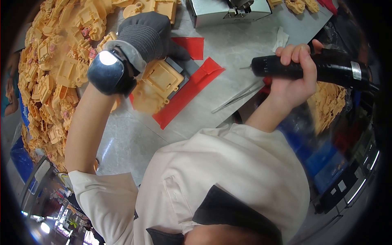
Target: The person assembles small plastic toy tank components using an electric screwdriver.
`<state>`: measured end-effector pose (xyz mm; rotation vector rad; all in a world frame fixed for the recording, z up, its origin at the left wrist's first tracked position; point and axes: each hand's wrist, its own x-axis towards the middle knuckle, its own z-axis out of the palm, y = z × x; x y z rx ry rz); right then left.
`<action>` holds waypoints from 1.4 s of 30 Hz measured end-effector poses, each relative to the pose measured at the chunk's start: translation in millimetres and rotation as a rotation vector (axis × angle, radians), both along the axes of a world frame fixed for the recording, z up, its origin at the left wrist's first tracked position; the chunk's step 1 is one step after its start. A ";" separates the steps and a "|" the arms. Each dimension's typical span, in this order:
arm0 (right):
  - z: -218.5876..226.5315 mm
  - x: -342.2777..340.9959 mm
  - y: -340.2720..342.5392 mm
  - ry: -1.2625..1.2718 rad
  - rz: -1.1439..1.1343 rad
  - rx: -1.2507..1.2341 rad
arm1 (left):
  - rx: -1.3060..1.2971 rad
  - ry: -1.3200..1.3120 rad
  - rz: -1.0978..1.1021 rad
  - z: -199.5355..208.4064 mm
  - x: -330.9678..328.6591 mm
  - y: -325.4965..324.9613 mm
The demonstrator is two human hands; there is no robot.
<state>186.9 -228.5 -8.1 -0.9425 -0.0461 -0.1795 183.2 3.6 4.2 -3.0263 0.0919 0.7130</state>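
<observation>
Housing part: tan moulded plastic housing (157,83) lies flat on a dark grey block (181,69), which sits on red strips (185,96) on the pale tabletop (228,53). It is directly under and just below my left hand.
Heap: a large pile of like tan parts (53,69) fills the tabletop to my left; a smaller lot (328,102) lies to my right, under the tool.
Metal box: grey machine body (224,12) at the far edge, well apart from both hands.
Left hand: grey knit glove (145,34), wrist device (108,73) strapped on. Palm down, pressing on the top edge of the housing and the block; fingers curled over it, holding it steady.
Right hand: bare (296,75), fingers wrapped tight round a black powered handpiece (310,67), raised off the tabletop.
Tool axis: long axis roughly level, thin bit (246,67) aimed left.
Key relation: housing lies left of and below the bit tip, well apart; left hand far nearer.
Tweezers: thin metal pair (239,97) on the tabletop between housing and right hand, untouched.
</observation>
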 end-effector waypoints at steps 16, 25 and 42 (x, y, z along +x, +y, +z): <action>8.9 -14.4 -19.4 -0.044 -0.003 -0.048 | -1.340 -0.258 0.799 -17.0 -131.6 74.7; 14.0 -15.9 -6.6 -0.009 0.036 -0.001 | -1.406 -0.730 0.839 -26.7 -201.3 9.5; 19.2 -17.7 6.4 -0.023 0.026 -0.095 | -0.527 -0.632 0.488 -41.2 -193.4 7.0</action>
